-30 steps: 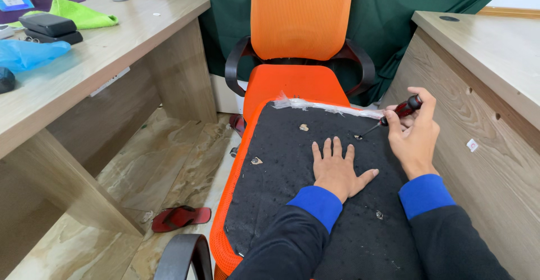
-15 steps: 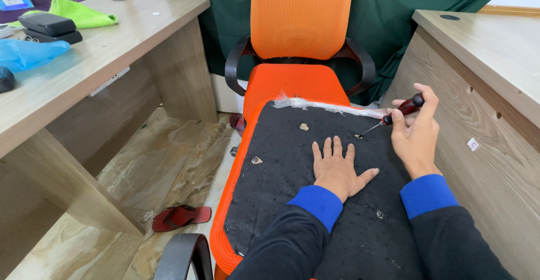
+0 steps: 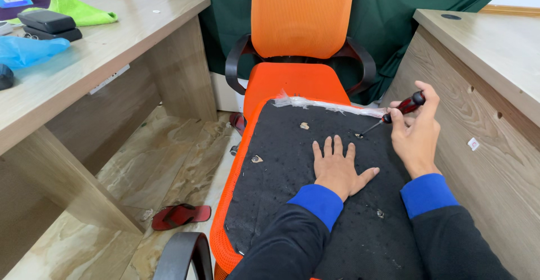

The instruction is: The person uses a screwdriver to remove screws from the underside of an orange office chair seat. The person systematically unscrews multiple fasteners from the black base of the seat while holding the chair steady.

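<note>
My left hand [image 3: 337,166] lies flat, fingers spread, on the black underside of an orange seat cushion [image 3: 292,173] that rests upside down in front of me. My right hand [image 3: 417,134] grips a small screwdriver [image 3: 394,113] with a red and black handle. Its tip points down-left at a screw hole near the cushion's far right edge. Two other mounting holes [image 3: 304,126] show pale on the black panel. A strip of torn clear plastic [image 3: 332,105] lies along the cushion's far edge.
An orange office chair [image 3: 302,27] with black armrests stands behind the cushion, before a green curtain. Wooden desks flank me: the left desk [image 3: 107,49] holds a green cloth, black case and blue bag. A red sandal [image 3: 180,215] lies on the marble floor.
My right hand has lifted slightly and tilted the screwdriver handle upward and to the right. The left hand has stayed flat on the cushion.
</note>
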